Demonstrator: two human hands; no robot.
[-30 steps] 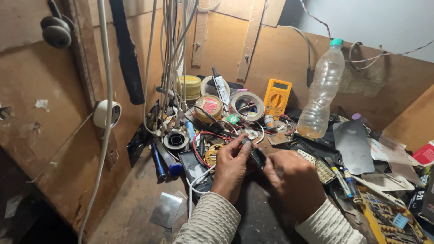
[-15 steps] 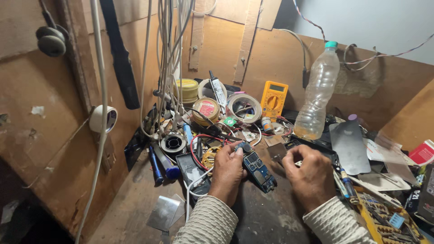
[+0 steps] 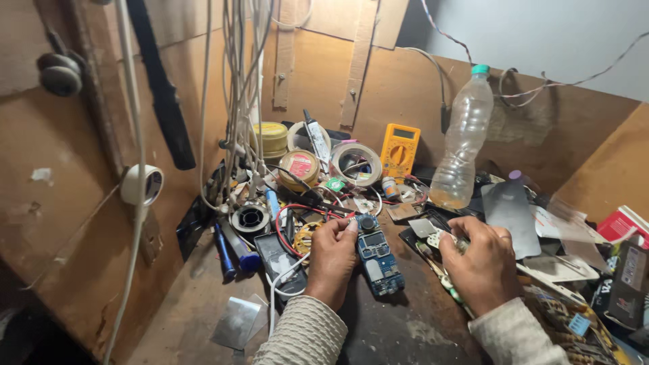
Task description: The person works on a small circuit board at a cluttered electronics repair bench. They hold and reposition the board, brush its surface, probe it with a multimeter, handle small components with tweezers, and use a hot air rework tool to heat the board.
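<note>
The blue circuit board now lies flat on the dark bench, where a second ago both hands held it up between them. The left hand steadies its left edge, fingertips curled against it. The right hand has moved off right, fingers loosely closed over small pale parts; the board is free for work.
</note>
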